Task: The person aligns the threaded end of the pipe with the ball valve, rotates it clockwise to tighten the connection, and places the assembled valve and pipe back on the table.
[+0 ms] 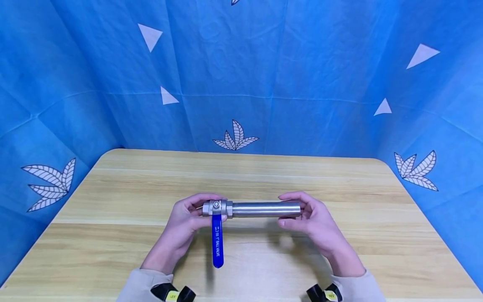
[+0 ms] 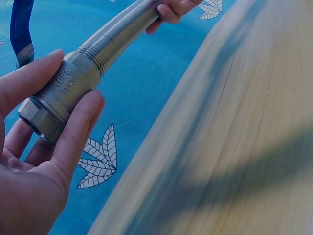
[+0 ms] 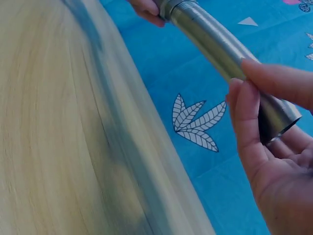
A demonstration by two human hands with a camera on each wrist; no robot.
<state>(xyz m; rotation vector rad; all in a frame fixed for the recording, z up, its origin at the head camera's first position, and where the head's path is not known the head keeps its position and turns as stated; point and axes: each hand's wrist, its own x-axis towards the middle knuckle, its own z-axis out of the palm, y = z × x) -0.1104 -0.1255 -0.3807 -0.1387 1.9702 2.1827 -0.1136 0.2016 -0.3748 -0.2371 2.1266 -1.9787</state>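
A steel ball valve (image 1: 228, 208) with a long blue lever handle (image 1: 217, 243) is joined to a straight steel pipe (image 1: 264, 209). Threads show where the pipe (image 2: 117, 36) enters the valve body (image 2: 61, 93) in the left wrist view. My left hand (image 1: 185, 222) grips the valve between thumb and fingers. At the other end, my right hand (image 1: 311, 216) holds the pipe's free end, its thumb and fingers on opposite sides in the right wrist view. The assembly is level above the table, and the handle points toward me.
Below lies a light wooden table (image 1: 143, 243) with rounded far corners, and shadows of the hands fall on it. A blue cloth (image 1: 234, 63) with white leaf and triangle prints surrounds its far and side edges.
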